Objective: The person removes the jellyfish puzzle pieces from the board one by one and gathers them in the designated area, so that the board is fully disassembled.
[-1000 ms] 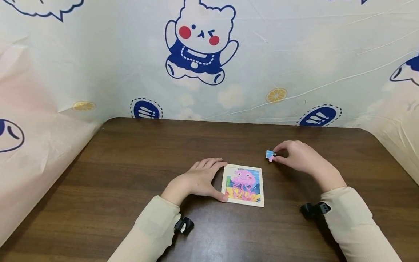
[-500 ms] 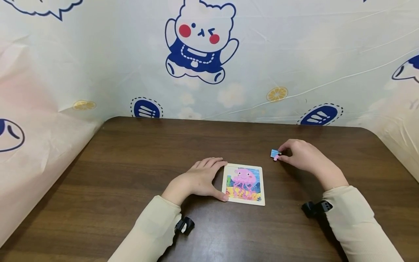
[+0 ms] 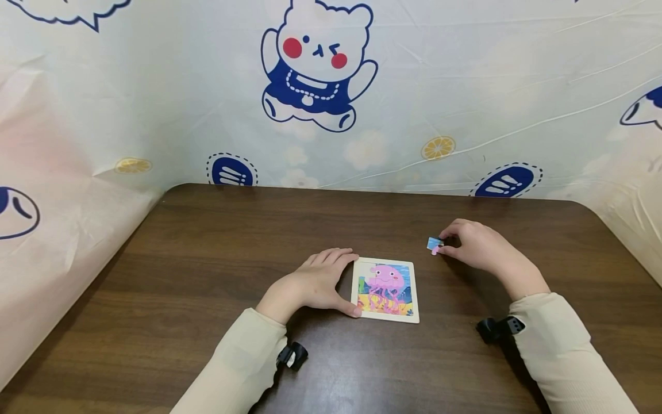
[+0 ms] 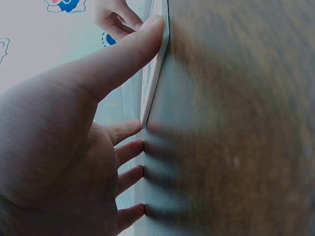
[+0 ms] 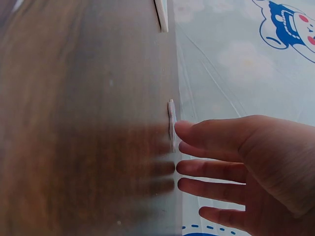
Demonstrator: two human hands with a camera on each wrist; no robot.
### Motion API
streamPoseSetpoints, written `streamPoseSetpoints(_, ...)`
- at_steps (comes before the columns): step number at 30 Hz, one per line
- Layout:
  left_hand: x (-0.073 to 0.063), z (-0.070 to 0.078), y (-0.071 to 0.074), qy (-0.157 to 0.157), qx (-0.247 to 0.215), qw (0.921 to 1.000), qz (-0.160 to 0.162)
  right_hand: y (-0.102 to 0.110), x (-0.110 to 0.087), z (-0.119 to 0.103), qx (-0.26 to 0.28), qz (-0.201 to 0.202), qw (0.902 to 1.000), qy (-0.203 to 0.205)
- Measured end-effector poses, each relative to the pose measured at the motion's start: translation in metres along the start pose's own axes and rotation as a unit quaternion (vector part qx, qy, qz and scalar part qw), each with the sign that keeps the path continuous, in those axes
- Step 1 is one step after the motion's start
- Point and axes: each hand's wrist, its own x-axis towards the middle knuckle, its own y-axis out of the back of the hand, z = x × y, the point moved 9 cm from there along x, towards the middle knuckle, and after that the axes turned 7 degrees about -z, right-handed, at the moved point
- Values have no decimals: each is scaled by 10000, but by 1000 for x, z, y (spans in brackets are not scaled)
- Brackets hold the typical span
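Note:
On the brown table lies a square puzzle board [image 3: 385,290] with a pale frame, showing a pink jellyfish over yellow and blue; a pale bare patch shows at its upper left. My left hand [image 3: 315,284] is spread at the board's left side, thumb touching the near corner and index fingertip at the far corner. Its other fingertips meet the tabletop in the left wrist view. To the board's right, my right hand [image 3: 478,247] pinches a small blue and pink puzzle piece [image 3: 433,244] by its right side, between thumb and index finger. The piece lies flat, partly covered by the fingertips.
The dark wooden table [image 3: 258,230] ends at the back against a printed cloth [image 3: 403,115] with cartoon figures. More cloth hangs at both sides. Black wrist cameras sit by the left sleeve [image 3: 233,362] and the right sleeve [image 3: 564,351].
The right hand has shifted slightly to the right with the puzzle piece, then stayed almost still. The left hand keeps its place at the board.

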Motion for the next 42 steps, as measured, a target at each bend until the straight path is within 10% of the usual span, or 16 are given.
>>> streamPoseSetpoints(15, 0, 1, 1, 8, -21, 10000, 18, 5, -7, -37, 1169, -236, 9910, 615)
streamPoseSetpoints(42, -1, -1, 0, 51, -32, 10000, -26, -31, -4, -107, 1466, -456, 9848, 816)
